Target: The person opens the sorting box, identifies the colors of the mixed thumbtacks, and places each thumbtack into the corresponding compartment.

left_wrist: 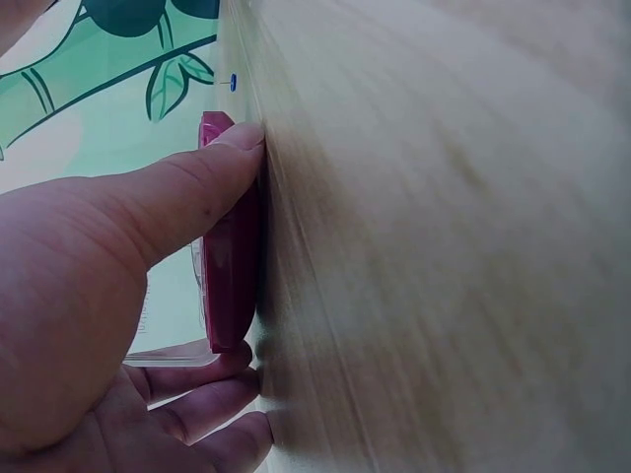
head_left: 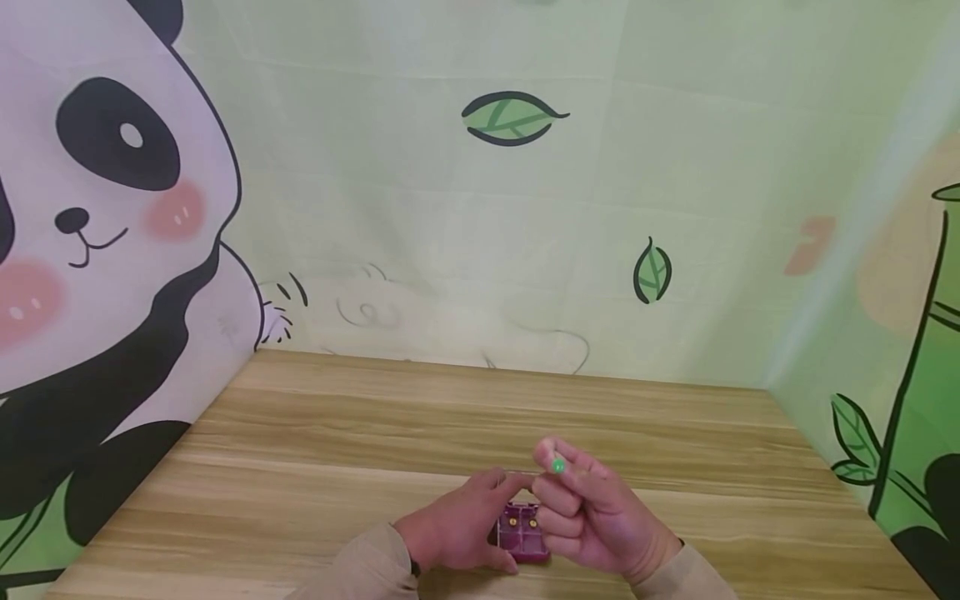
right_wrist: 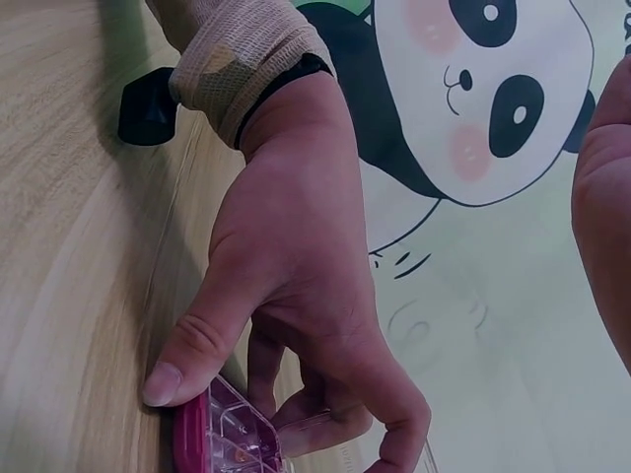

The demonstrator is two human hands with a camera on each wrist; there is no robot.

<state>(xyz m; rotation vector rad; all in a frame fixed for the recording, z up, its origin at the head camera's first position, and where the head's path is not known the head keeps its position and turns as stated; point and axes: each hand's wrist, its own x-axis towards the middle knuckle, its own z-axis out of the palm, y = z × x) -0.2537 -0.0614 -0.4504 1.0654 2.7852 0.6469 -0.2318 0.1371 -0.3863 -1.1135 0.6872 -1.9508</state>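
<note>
A small purple compartment box (head_left: 522,546) with a clear lid lies on the table. Two small gold round pieces (head_left: 513,522) sit in separate compartments. My left hand (head_left: 467,518) holds the box from its left side, thumb on the near edge and fingers round the far side. In the left wrist view, the thumb presses along the purple base (left_wrist: 232,281). Raised just right of the box, my right hand (head_left: 592,517) pinches a small green round piece (head_left: 558,466) between thumb and index finger, its other fingers curled into the palm.
The wooden table (head_left: 360,417) meets a pale green printed cloth backdrop (head_left: 360,167) behind and at both sides. In the left wrist view, a small blue disc (left_wrist: 233,83) with a thin spike shows beyond the box. A black device (right_wrist: 148,106) is at the left wrist.
</note>
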